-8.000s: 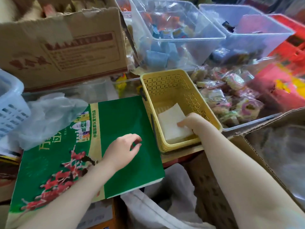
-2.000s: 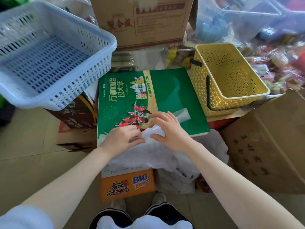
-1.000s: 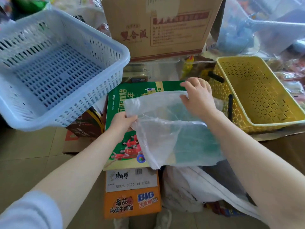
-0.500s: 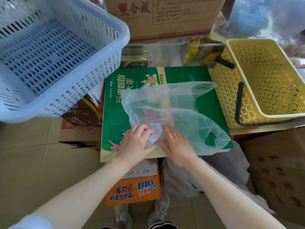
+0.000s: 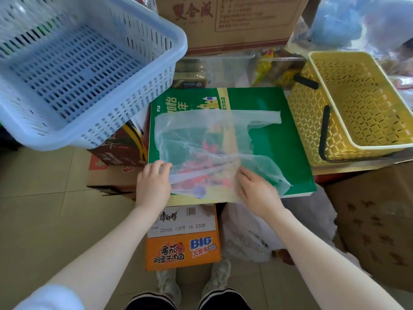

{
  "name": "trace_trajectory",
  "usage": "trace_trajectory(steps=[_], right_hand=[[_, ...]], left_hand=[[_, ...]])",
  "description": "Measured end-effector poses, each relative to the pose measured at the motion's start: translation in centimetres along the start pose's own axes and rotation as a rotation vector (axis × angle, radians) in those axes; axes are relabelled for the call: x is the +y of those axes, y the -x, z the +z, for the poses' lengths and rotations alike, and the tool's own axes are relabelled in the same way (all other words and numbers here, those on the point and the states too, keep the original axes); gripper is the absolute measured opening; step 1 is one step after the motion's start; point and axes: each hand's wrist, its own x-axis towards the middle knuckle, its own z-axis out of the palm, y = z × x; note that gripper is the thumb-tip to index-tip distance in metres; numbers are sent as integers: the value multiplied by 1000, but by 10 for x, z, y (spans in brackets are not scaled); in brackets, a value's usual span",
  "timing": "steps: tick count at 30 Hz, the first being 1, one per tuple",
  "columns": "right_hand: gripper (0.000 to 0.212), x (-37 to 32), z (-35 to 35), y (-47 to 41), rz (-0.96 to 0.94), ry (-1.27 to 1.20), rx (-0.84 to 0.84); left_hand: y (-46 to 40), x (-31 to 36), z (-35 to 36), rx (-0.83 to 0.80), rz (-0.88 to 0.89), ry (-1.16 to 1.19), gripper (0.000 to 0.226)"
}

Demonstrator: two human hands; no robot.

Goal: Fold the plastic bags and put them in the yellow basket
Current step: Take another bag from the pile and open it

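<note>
The thin clear plastic bag (image 5: pixel 201 151), limp and probably slippery, lies flat under both hands' straight fingers (image 5: pixel 164 167); best pinched at its near edge.

Both bare forearms reached up from the lower corners toward mid-frame. The left hand (image 5: pixel 153 185) lay palm-down left of centre, fingers loosely bent. The right hand (image 5: pixel 257 191) lay flat right of centre, fingers extended.

"BIG" and "22026 0305 16 2328" — orange carton (image 5: pixel 182 238)
</note>
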Motion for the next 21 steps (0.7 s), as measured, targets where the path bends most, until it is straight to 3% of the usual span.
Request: trace_trajectory(steps=[2, 4, 6, 8, 13, 18, 21], right_hand=[[26, 0, -8, 14, -29, 44, 319], [24, 10, -12, 27, 176, 1, 504], [44, 25, -14, 33, 475, -143, 477], [49, 38, -15, 34, 614, -283, 355], [15, 55, -17, 22, 616, -385, 290], [14, 74, -25, 26, 695, -496, 427], [19, 75, -19, 29, 679, -418, 357]], left_hand=[[-3, 18, -2, 42, 171, -34, 43], [-6, 35, 3, 58, 334, -42, 39], [-12, 44, 12, 41, 395, -52, 37], [-17, 48, 20, 11, 388, -75, 39], [-26, 47, 19, -42, 336, -57, 30], [-27, 12, 4, 96, 208, 137, 19], [-17, 11, -1, 139, 261, 143, 19]])
